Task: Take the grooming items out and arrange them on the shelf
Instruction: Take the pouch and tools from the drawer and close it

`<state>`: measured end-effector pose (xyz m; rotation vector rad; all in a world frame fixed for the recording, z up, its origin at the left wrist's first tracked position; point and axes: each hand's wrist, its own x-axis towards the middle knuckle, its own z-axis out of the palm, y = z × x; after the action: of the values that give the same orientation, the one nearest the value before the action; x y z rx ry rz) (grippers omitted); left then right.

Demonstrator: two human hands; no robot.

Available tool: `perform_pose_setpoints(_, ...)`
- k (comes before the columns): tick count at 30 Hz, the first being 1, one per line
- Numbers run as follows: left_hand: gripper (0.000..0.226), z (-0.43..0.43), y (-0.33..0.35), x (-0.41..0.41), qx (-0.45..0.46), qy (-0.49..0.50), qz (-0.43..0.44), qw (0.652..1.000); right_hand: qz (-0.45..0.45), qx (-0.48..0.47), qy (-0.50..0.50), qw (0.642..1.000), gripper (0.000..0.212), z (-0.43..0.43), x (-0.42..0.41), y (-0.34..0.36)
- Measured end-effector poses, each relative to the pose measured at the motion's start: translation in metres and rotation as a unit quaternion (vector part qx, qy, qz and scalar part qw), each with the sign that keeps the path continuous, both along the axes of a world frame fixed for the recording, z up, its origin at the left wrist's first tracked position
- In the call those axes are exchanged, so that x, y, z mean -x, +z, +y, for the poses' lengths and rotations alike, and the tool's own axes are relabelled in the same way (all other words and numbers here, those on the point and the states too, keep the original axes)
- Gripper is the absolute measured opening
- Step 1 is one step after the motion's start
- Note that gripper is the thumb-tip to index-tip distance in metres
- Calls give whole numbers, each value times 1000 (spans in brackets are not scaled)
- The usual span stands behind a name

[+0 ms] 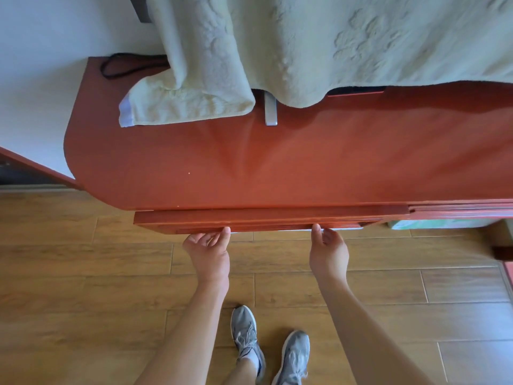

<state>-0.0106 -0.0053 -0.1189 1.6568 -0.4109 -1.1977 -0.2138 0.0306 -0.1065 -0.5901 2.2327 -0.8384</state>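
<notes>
The reddish-brown wooden drawer front [272, 218] sits just under the matching cabinet top [277, 162], directly above both hands. The left hand [208, 248] and right hand [329, 251] each press a thumb to its lower edge. Their fingers seem hooked beneath it, gripping, though that hold is partly hidden. A pale green towel [194, 101] drapes behind

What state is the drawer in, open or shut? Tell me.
Slightly open: the drawer juts out beyond the top; contents hidden.
</notes>
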Motion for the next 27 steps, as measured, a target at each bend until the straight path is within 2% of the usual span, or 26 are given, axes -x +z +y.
perform_pose_setpoints(4,50,20,4,-1,1,13,27,1000,-40,15,-15,999,35,21,-4,-2)
perform_pose_setpoints(8,52,45,3,-5,9,26,51,998,-81,23,-39,996,43,46,-6,-7)
perform_pose_setpoints(11,55,65,0,-9,4,34,65,997,-133,34,-58,989,39,65,-8,-4)
perform_pose_setpoints(14,56,84,0,-11,2,40,69,997,-193,56,-86,976,35,82,-11,3)
perform_pose_setpoints(18,56,105,2,-13,2,47,73,996,-268,75,-127,952,44,101,-14,5)
perform_pose_setpoints(27,56,134,5,-15,-7,55,79,995,-316,84,-138,935,42,130,-14,2)
